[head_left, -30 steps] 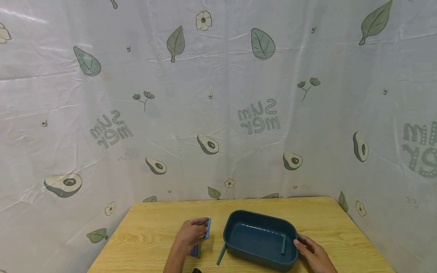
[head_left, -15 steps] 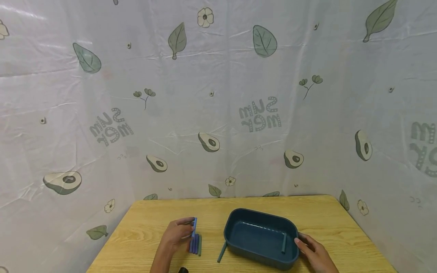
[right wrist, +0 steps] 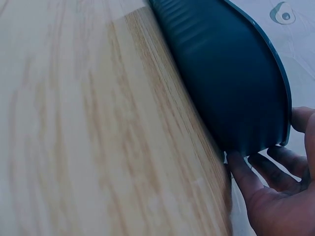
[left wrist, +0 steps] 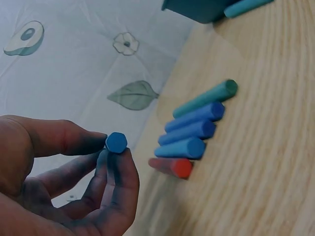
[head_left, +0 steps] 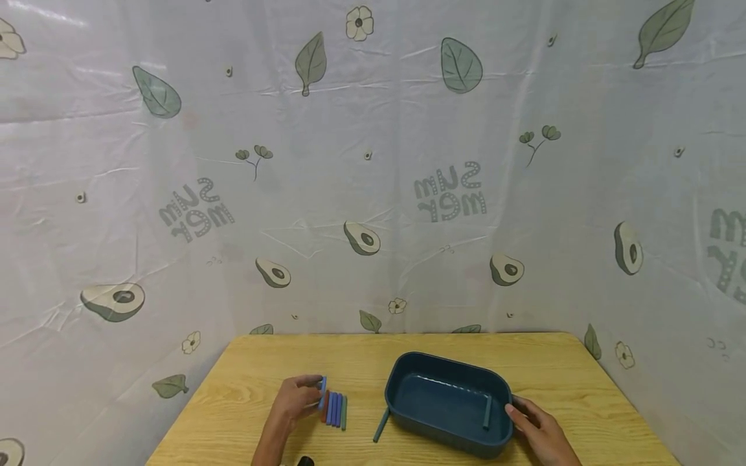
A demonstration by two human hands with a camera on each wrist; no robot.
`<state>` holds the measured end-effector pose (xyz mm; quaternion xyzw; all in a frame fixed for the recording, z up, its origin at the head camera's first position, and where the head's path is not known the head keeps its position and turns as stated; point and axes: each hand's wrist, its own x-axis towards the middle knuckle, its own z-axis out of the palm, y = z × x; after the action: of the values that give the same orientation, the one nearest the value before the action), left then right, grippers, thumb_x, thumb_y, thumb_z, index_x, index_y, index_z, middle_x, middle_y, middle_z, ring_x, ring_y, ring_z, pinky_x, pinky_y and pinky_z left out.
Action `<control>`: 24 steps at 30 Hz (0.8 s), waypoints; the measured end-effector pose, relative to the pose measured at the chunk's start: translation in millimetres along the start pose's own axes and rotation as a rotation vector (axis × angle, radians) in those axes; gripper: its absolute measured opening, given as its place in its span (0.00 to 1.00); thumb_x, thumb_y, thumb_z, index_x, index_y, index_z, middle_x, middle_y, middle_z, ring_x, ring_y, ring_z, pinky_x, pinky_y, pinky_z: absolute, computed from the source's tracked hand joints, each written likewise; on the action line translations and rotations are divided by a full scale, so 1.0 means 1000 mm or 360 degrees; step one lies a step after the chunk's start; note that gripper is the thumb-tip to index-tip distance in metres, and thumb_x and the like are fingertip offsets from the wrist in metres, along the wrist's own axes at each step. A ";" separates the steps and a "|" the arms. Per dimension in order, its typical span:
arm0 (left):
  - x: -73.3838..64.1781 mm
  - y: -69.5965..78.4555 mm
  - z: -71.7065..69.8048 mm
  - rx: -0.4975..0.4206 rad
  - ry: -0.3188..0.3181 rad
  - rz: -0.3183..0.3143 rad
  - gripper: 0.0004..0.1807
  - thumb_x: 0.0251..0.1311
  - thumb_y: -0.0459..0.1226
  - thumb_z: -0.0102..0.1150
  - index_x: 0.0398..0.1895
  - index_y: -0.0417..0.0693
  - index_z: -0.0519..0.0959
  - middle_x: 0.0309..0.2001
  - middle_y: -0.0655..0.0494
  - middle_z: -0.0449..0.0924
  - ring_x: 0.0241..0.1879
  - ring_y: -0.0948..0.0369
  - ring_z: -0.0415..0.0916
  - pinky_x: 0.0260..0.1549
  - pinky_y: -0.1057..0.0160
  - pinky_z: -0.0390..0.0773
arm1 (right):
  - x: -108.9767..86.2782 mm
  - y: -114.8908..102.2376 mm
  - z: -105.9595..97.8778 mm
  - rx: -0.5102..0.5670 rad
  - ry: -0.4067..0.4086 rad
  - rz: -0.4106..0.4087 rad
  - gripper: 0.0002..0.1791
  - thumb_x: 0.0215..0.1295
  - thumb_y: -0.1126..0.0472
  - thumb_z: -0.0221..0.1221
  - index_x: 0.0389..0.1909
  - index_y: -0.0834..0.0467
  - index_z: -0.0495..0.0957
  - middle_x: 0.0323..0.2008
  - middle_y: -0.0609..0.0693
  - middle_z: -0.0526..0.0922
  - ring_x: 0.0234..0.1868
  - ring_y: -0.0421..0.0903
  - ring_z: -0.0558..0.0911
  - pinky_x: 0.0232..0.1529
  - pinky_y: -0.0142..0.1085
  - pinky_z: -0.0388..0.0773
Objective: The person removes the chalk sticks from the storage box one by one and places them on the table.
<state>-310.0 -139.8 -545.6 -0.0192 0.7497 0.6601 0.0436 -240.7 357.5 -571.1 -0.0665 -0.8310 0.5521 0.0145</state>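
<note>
In the head view my left hand [head_left: 293, 400] is raised at the left end of a row of coloured sticks. It pinches a blue hexagonal stick [left wrist: 116, 142], crayon-like, between thumb and fingertips; the fingertips look smudged dark. Beside it lie a red stick [left wrist: 172, 167], several blue sticks [head_left: 335, 409] and a green stick [head_left: 344, 413], side by side. My right hand [head_left: 539, 430] holds the right end of a dark teal box [head_left: 445, 445], thumb at the rim and fingers against the outer wall. One dark green stick [head_left: 487, 412] lies inside the box.
Another dark green stick [head_left: 381, 424] lies on the wooden table [head_left: 280, 353] at the box's left front corner. A small black object [head_left: 305, 461] shows at the bottom edge of the head view. Behind the table hangs a patterned curtain [head_left: 373, 194].
My left hand has moved left with the blue stick, past the row, so the row shows more fully. The right hand and the box stay in place.
</note>
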 end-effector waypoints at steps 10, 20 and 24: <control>0.004 -0.010 0.004 0.0208 0.0132 0.0050 0.28 0.58 0.23 0.59 0.64 0.19 0.76 0.58 0.25 0.82 0.45 0.52 0.87 0.40 0.59 0.88 | -0.001 -0.001 0.002 0.0069 -0.0001 0.0020 0.42 0.83 0.43 0.55 0.78 0.74 0.63 0.73 0.76 0.70 0.73 0.71 0.73 0.61 0.48 0.86; 0.004 -0.011 0.006 0.0230 0.0163 0.0051 0.28 0.56 0.22 0.59 0.62 0.18 0.77 0.54 0.27 0.84 0.41 0.54 0.86 0.39 0.56 0.88 | -0.002 -0.003 0.003 0.0127 -0.0002 0.0056 0.43 0.83 0.43 0.56 0.78 0.74 0.62 0.75 0.77 0.67 0.75 0.72 0.71 0.61 0.47 0.87; 0.003 -0.011 0.006 0.0260 0.0177 0.0045 0.27 0.54 0.21 0.60 0.61 0.18 0.78 0.55 0.28 0.84 0.39 0.57 0.84 0.38 0.58 0.87 | -0.001 -0.003 0.003 0.0106 -0.0006 0.0061 0.43 0.83 0.42 0.55 0.78 0.75 0.62 0.76 0.76 0.67 0.76 0.72 0.70 0.61 0.48 0.86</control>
<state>-311.8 -135.4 -557.1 -0.0415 0.8025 0.5952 -0.0059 -239.8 353.5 -570.0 -0.0807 -0.8107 0.5799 0.0046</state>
